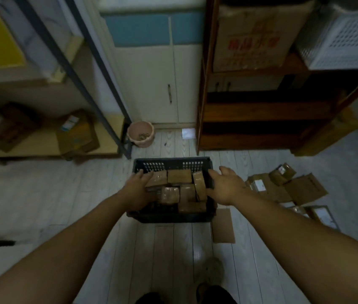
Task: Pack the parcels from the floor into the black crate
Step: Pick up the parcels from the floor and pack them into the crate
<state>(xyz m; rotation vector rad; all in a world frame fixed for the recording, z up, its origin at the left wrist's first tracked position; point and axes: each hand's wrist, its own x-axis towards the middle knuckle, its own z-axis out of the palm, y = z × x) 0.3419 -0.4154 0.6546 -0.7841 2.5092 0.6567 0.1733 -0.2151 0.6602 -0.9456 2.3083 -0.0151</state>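
Packed parcels [179, 176], brown-wrapped, inside the black crate [173, 164]: most flat, one on edge by the right wall, near-left corner seemingly bare. Crate on the pale floor [85, 194], mid-aisle, directly ahead of the feet.

Left hand [139, 189] over the left rim, fingers straight and laid on a far-left parcel, nothing gripped. Right hand [227, 186] above the right rim, fingers spread and empty; contact with the on-edge parcel not determinable.

Step judged: settling and squaring the load, not fetching. Floor parcels [283, 189] heaped just right of the crate, not yet packed. Next move, as judged: reach right for one of these, then placement in the bare corner or on top of the flat layer.

Card sheet [223, 226] flat against the crate's near-right corner; minor slip hazard. Clearances: open boards left of and behind the crate. Pink bucket [140, 134], metal rack [116, 119] and wooden shelving [261, 119] close beyond the far wall; little room for a forward push.
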